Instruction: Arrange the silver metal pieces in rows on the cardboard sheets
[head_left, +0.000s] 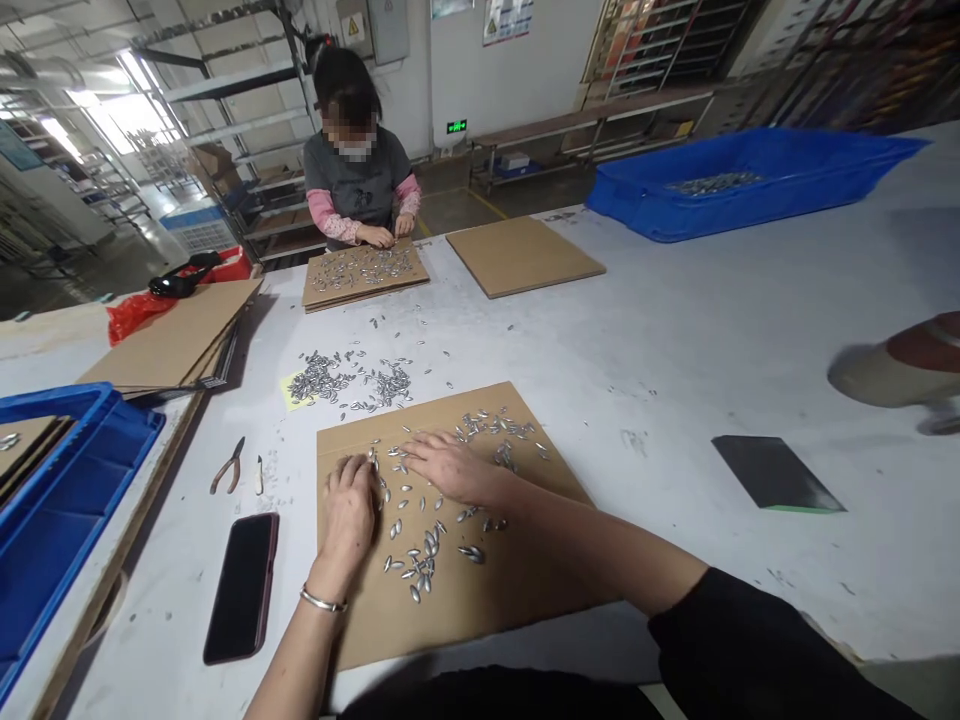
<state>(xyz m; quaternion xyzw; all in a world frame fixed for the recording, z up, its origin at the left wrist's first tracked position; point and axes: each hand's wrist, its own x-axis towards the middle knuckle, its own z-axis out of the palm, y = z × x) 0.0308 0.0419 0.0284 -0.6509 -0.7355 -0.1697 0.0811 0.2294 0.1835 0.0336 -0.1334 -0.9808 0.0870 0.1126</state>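
A brown cardboard sheet (525, 580) lies in front of me with many small silver oval pieces (429, 550) scattered on it. My left hand (349, 510) rests palm down at the sheet's left side, fingers bent and close together beside a few pieces; whatever is under its fingertips is hidden. To its right, my right hand (442, 465) reaches across the sheet with fingers spread, touching the board among the pieces near its upper edge. The two hands are apart. Beyond the sheet, loose piles of silver pieces (319, 380) lie on the white table (675, 350), partly over a yellow paper.
A phone (241, 588), pliers (229, 466) and a small white-handled tool (259, 476) lie left. Blue bins (757, 205) stand back right and far left. Across the table, a person (360, 180) handles pieces on stacked cardboard. A dark pad (776, 472) lies right.
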